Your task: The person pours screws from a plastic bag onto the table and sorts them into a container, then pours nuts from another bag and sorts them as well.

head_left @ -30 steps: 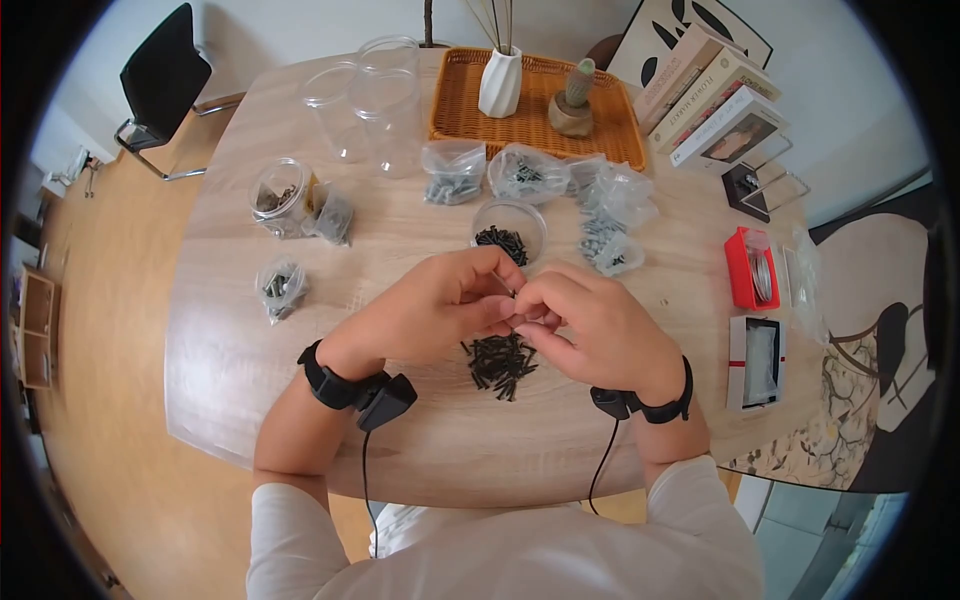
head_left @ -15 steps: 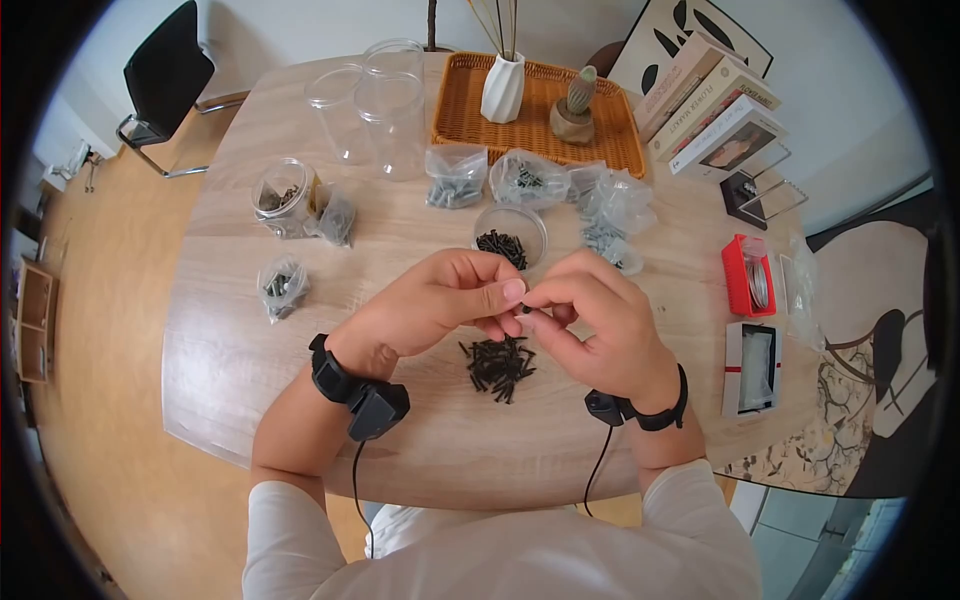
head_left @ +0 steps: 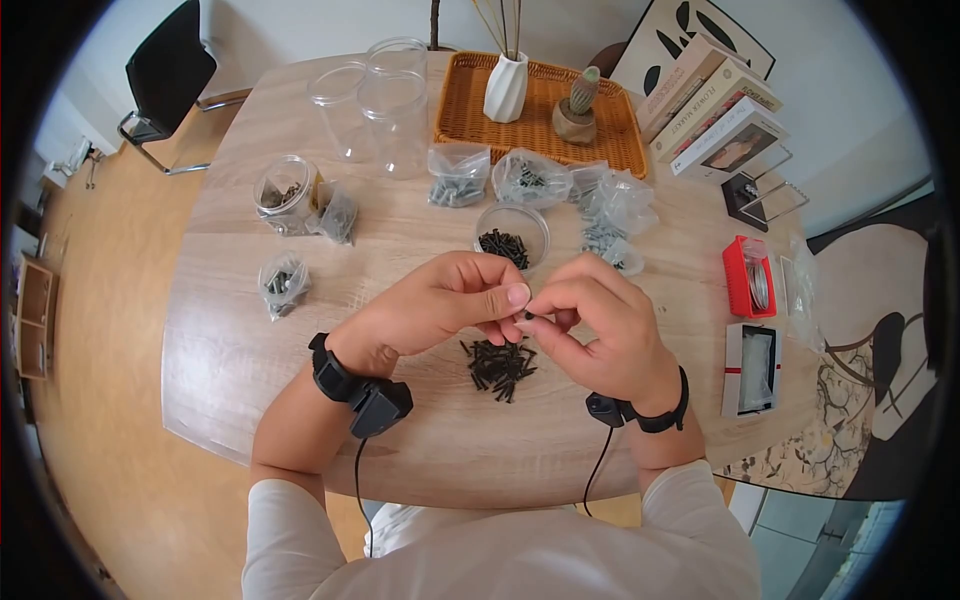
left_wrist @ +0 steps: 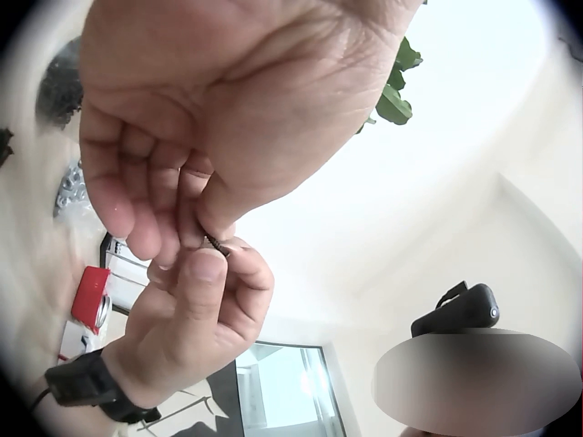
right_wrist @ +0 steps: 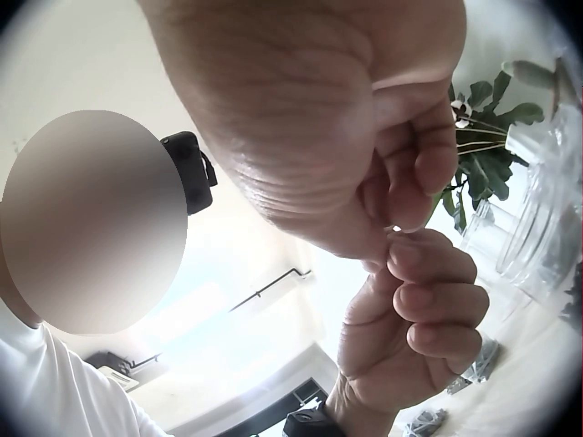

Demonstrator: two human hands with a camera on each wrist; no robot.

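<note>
Both hands meet in the middle of the head view, over the table. My left hand pinches one end of a small dark screw between thumb and forefinger. At the other end, the thumb and forefinger of my right hand pinch the same screw. Its thread shows in the left wrist view; in the right wrist view the fingers hide it. Just below the hands lies a loose pile of black screws. Beyond them, a round clear container holds more black screws.
Several plastic bags of hardware lie at the back. A clear jar and small bags stand left, tall clear containers behind. Further back is a wicker tray with a vase and cactus. A red basket and open box sit right.
The left thumb has come up over its fingertips and the right fingers have shifted on the screw, so its dark end shows. Over the last half second the hands have hardly moved.
</note>
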